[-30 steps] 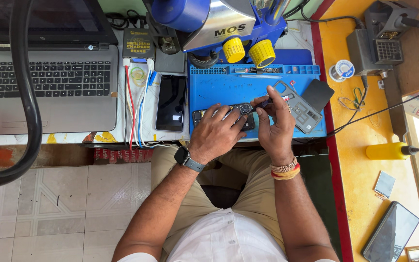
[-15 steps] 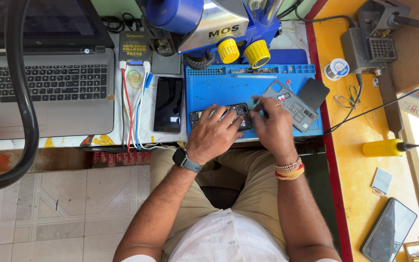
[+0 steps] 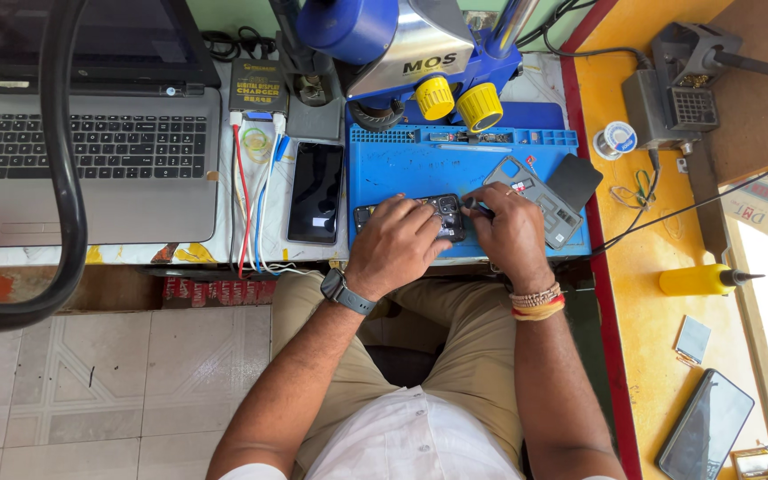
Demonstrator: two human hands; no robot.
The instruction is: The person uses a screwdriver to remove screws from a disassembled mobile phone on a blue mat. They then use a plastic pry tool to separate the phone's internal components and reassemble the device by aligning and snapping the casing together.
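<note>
Now, opened phone on blue mat, under left hand, beside right hand

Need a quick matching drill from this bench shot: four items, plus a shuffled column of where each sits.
Items:
1. laptop
2. yellow bottle
3. opened phone
4. solder spool

Places:
A. on the blue mat, under both hands
B. far left of the bench
C. orange shelf, beside the grey station
D. orange shelf, lying on its side

Pairs: 1-B, 2-D, 3-A, 4-C
</note>
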